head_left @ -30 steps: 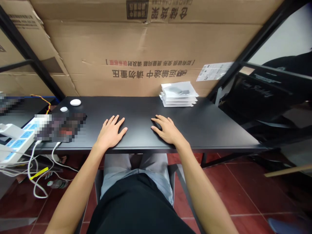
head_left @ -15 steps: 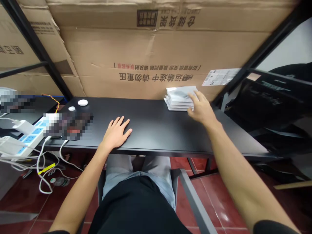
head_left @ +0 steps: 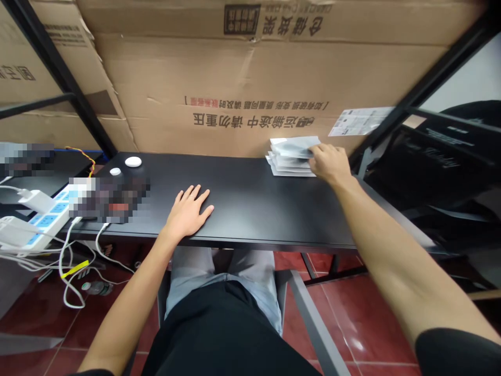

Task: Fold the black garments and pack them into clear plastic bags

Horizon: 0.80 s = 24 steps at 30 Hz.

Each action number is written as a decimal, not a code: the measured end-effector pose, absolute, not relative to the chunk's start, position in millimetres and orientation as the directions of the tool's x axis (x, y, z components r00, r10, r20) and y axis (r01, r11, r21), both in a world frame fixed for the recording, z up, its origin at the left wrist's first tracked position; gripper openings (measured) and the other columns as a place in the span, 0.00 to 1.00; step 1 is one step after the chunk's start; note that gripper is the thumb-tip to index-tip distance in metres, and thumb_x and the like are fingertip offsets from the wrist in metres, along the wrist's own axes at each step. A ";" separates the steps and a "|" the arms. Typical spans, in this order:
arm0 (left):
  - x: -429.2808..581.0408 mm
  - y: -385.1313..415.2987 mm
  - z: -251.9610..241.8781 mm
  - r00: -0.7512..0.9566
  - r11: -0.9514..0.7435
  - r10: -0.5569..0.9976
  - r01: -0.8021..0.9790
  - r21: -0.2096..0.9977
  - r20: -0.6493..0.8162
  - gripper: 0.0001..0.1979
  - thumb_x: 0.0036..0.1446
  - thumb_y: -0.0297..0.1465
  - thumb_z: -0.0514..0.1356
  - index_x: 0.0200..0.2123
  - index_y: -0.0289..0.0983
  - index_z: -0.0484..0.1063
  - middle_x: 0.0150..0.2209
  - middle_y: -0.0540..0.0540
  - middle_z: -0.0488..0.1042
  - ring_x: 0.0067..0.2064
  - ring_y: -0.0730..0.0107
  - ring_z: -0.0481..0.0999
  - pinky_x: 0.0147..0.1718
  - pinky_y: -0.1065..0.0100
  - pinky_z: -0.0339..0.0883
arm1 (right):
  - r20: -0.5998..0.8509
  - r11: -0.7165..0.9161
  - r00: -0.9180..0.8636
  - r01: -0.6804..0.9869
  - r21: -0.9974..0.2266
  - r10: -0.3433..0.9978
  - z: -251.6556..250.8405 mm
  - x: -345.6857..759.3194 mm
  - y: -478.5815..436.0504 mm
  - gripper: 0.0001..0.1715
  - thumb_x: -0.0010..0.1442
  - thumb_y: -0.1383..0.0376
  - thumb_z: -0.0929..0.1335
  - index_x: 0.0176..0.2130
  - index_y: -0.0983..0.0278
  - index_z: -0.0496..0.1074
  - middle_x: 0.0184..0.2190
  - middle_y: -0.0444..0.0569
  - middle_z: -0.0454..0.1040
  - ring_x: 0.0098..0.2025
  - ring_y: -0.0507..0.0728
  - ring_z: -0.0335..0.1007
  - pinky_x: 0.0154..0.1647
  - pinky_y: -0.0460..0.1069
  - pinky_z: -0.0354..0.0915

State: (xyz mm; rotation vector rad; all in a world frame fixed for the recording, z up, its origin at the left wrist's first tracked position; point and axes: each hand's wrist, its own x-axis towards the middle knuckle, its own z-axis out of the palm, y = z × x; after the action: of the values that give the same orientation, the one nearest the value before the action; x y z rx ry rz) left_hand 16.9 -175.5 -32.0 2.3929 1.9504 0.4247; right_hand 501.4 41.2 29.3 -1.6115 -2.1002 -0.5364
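Observation:
My right hand [head_left: 329,164] is at the far right of the black tabletop [head_left: 250,209], its fingers pinching the top packet [head_left: 293,147] of a stack of translucent white plastic packets [head_left: 289,166]. That top packet is tilted and raised slightly off the others. Some dark item shows through it, partly hidden by my fingers. My left hand [head_left: 188,211] lies flat on the tabletop near the front edge, fingers spread, touching nothing else.
At the table's left are two white discs [head_left: 133,162], a pixelated patch [head_left: 109,201] and a blue-and-white power strip [head_left: 43,214] with white cables. Cardboard sheets [head_left: 250,89] stand behind the table, within a black metal frame [head_left: 430,68].
My right hand has moved from beside the stack onto its top packet, which now sits askew. My left hand stays in place, and the view has shifted slightly.

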 end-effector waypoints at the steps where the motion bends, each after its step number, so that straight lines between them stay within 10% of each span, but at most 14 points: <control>1: 17.0 -175.7 -31.7 0.179 -0.215 0.965 0.958 0.188 0.191 0.35 0.81 0.51 0.50 0.82 0.42 0.65 0.84 0.37 0.58 0.85 0.44 0.55 0.82 0.38 0.51 | 0.571 0.237 -0.215 0.971 0.037 0.792 31.4 500.2 39.7 0.17 0.73 0.70 0.68 0.57 0.70 0.81 0.55 0.72 0.82 0.58 0.70 0.75 0.62 0.70 0.64; 12: 34.1 -184.9 -15.7 0.192 -0.295 0.907 0.925 0.240 0.375 0.40 0.76 0.42 0.60 0.85 0.40 0.55 0.84 0.36 0.58 0.85 0.42 0.56 0.82 0.41 0.55 | 0.517 0.441 -0.408 0.895 0.064 0.753 21.3 381.9 -86.9 0.23 0.78 0.64 0.64 0.66 0.63 0.78 0.65 0.63 0.80 0.67 0.74 0.73 0.69 0.67 0.68; 24: 69.3 -173.8 -9.6 0.393 -0.477 0.857 0.850 0.225 0.332 0.18 0.71 0.21 0.56 0.56 0.43 0.79 0.69 0.44 0.79 0.71 0.53 0.77 0.69 0.52 0.76 | 0.280 0.696 -0.652 0.711 -0.097 0.705 -3.5 329.7 -154.7 0.32 0.78 0.67 0.61 0.74 0.53 0.76 0.70 0.51 0.80 0.70 0.67 0.75 0.72 0.64 0.74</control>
State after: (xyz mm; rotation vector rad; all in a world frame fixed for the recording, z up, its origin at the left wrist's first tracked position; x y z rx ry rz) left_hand 69.3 -173.8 -9.6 2.6066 1.5976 0.6389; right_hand 329.7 -154.7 -3.5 -1.1193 -2.6114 -0.0302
